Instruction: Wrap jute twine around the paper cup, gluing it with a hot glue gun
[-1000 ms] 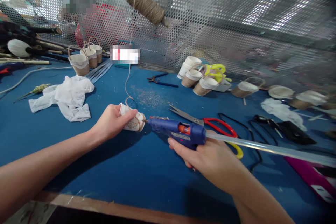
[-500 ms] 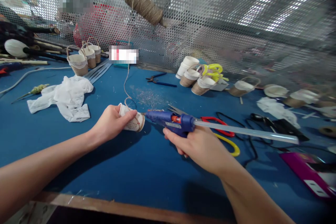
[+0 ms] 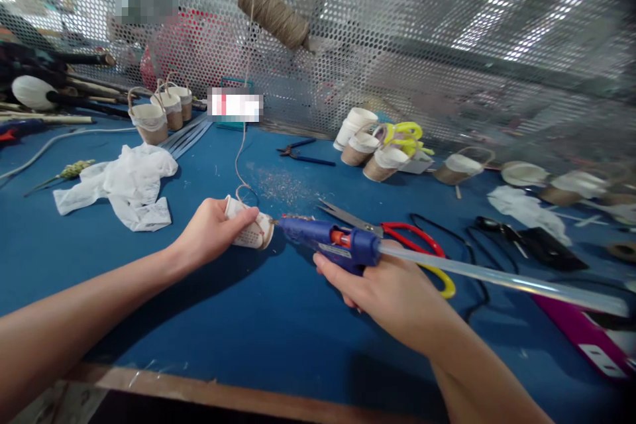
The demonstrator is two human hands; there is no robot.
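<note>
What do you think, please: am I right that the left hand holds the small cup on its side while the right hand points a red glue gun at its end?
Not quite: the head view shows the glue gun is blue, not red; the red handle belongs to the scissors behind it. The left hand, small cup and right hand are as you say.

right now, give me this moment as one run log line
left hand: holds paper cup on its side | right hand: grips blue glue gun, nozzle at cup base | twine: hangs from spool to cup
</note>
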